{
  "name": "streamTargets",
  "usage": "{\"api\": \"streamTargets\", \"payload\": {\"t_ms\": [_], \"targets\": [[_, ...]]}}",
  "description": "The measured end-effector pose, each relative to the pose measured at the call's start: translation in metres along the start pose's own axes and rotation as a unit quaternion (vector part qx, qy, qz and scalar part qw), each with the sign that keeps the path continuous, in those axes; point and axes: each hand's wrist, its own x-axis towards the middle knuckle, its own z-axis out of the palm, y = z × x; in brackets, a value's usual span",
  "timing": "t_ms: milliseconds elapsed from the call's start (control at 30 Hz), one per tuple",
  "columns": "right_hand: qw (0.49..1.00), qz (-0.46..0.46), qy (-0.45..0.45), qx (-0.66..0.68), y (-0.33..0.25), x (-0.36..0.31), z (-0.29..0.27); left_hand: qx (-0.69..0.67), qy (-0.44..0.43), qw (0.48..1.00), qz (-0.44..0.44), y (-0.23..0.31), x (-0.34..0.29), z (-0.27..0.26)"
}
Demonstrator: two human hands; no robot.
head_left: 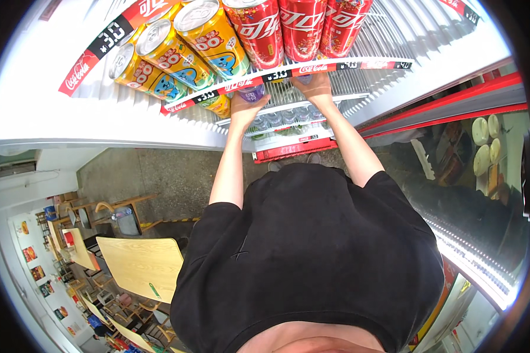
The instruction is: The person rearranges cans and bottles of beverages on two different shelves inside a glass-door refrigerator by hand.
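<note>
Both my arms reach into an open drinks cooler, below the edge of its upper shelf. My left hand (245, 110) is closed round a purple drink container (252, 93); whether it is a can or a bottle cannot be told. To its right, my right hand (315, 91) is closed at a second purple drink container (304, 78), of which only a sliver shows. The shelf edge hides part of both hands' fingers. Above them on the upper shelf stand yellow cans (213, 40) at the left and red cans (303, 29) in the middle.
A price strip (368, 65) runs along the shelf front. Clear bottles (274, 119) stand lower down, above the cooler's red base (294, 150). At the right is the glass door (441, 170). Wooden tables (138, 265) and a chair (125, 220) stand behind at the left.
</note>
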Motion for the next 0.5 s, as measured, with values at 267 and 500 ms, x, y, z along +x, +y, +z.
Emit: {"api": "streamTargets", "payload": {"t_ms": [267,500], "targets": [[1.000,-0.011,0.005,0.008,0.0010,0.0000,-0.0002,0.007,-0.003,1.000,-0.013,-0.0040,0.0019,0.0004],[1.000,-0.020,0.016,-0.004,0.0089,0.0000,0.0047,0.020,-0.016,1.000,-0.015,0.0009,-0.0002,0.0003]]}}
